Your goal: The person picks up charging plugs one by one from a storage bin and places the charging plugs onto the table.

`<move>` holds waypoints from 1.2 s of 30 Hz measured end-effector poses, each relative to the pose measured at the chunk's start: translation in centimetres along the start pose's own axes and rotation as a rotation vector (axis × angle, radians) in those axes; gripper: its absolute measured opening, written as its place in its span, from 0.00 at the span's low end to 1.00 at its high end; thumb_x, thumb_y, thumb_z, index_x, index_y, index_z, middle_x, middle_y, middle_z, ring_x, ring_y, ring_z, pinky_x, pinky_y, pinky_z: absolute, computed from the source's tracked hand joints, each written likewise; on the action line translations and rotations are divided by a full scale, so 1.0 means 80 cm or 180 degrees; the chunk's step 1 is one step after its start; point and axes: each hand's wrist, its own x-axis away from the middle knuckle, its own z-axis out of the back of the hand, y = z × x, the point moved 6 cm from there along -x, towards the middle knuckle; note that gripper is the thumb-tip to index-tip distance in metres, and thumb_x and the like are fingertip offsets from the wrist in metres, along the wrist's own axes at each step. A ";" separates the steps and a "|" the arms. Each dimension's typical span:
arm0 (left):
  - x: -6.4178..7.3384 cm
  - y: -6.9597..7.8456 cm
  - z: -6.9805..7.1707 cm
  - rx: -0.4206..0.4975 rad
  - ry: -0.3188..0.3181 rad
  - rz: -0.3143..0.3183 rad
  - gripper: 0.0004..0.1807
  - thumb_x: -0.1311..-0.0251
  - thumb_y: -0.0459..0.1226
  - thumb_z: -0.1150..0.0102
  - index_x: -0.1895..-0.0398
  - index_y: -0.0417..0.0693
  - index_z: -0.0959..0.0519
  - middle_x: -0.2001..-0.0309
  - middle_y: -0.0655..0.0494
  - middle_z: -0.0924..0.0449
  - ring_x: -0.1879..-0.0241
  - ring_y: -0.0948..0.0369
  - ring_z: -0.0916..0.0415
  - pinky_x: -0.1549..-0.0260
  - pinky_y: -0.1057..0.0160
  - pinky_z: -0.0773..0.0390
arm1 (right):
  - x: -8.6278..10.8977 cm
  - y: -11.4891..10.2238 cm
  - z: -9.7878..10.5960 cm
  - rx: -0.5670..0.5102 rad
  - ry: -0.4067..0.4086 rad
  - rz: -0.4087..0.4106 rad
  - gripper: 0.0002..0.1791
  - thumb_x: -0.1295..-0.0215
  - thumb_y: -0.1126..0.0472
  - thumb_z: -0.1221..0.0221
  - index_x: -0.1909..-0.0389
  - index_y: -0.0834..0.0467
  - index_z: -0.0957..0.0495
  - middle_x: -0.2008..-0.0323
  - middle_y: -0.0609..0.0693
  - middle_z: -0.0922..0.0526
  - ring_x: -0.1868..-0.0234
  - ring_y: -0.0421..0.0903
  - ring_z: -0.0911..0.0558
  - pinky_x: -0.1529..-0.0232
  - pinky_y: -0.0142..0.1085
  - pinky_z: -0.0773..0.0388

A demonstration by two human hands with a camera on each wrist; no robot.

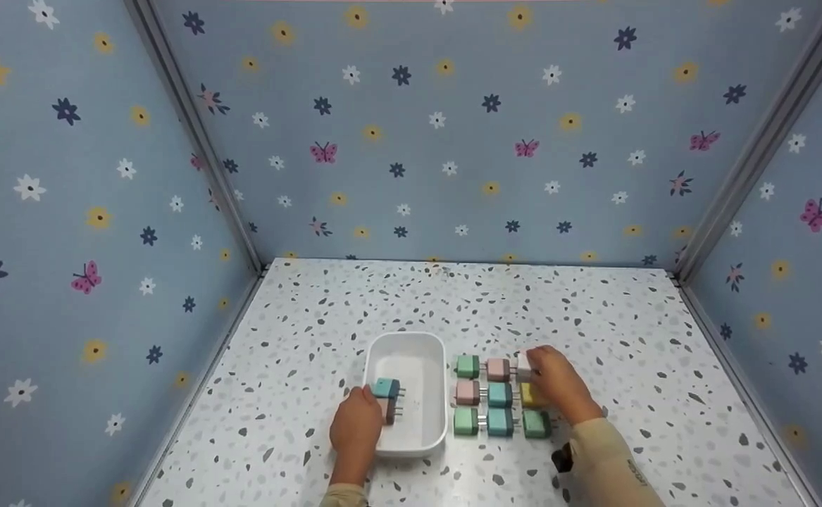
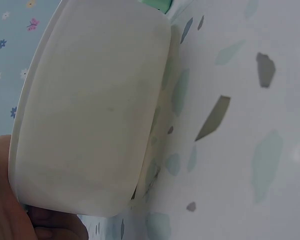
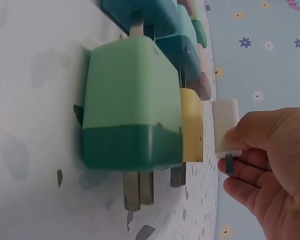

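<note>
My left hand (image 1: 356, 424) grips the left side of a white plastic box (image 1: 421, 415). In the left wrist view the outer wall of the box (image 2: 95, 110) fills much of the picture, with thumb and fingers around its edge. A blue charger plug (image 1: 385, 387) and a pinkish-brown charger plug (image 1: 387, 410) lie inside, partly behind that hand. On the right, my right hand (image 1: 561, 384) pinches a white charger plug (image 3: 224, 122) between thumb and fingers at the far right corner of a block of plugs. Just nearer is a yellow plug (image 3: 192, 125), partly covered by the hand in the head view.
Right of the box, charger plugs stand in three close rows, including a pink plug (image 1: 498, 369), a blue plug (image 1: 500, 422) and a dark-ended green plug (image 1: 536, 424). The speckled table (image 1: 629, 317) meets flowered panels (image 1: 446, 141) at the back and both sides.
</note>
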 end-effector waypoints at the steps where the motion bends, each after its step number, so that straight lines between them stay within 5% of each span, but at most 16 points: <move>1: 0.000 0.000 0.001 -0.0003 -0.0009 0.0005 0.25 0.19 0.48 0.64 0.55 0.40 0.20 0.66 0.46 0.14 0.70 0.53 0.18 0.74 0.54 0.26 | 0.000 0.001 0.000 0.0020 0.0002 0.0007 0.18 0.30 0.71 0.42 0.40 0.65 0.21 0.42 0.61 0.20 0.36 0.61 0.23 0.34 0.56 0.30; 10: 0.000 0.001 0.000 -0.0086 -0.0067 0.0124 0.25 0.19 0.48 0.64 0.51 0.39 0.21 0.62 0.44 0.14 0.66 0.50 0.16 0.72 0.53 0.24 | -0.002 0.017 -0.009 0.0015 -0.0180 -0.0175 0.18 0.33 0.74 0.40 0.43 0.65 0.20 0.47 0.60 0.18 0.41 0.60 0.20 0.37 0.56 0.27; 25: -0.001 0.000 0.001 -0.0070 -0.0062 0.0145 0.26 0.19 0.49 0.65 0.52 0.39 0.20 0.61 0.42 0.13 0.63 0.47 0.15 0.70 0.51 0.23 | -0.007 0.028 -0.018 -0.0409 -0.0457 -0.0504 0.23 0.30 0.71 0.41 0.35 0.65 0.26 0.38 0.63 0.22 0.34 0.63 0.25 0.34 0.58 0.30; 36: 0.004 0.004 0.005 -0.0028 0.0020 0.0007 0.24 0.19 0.48 0.62 0.59 0.42 0.21 0.69 0.47 0.16 0.72 0.55 0.20 0.75 0.56 0.27 | -0.011 0.026 -0.018 -0.0361 -0.0488 -0.0547 0.22 0.29 0.70 0.39 0.36 0.63 0.24 0.38 0.61 0.21 0.32 0.63 0.27 0.33 0.58 0.33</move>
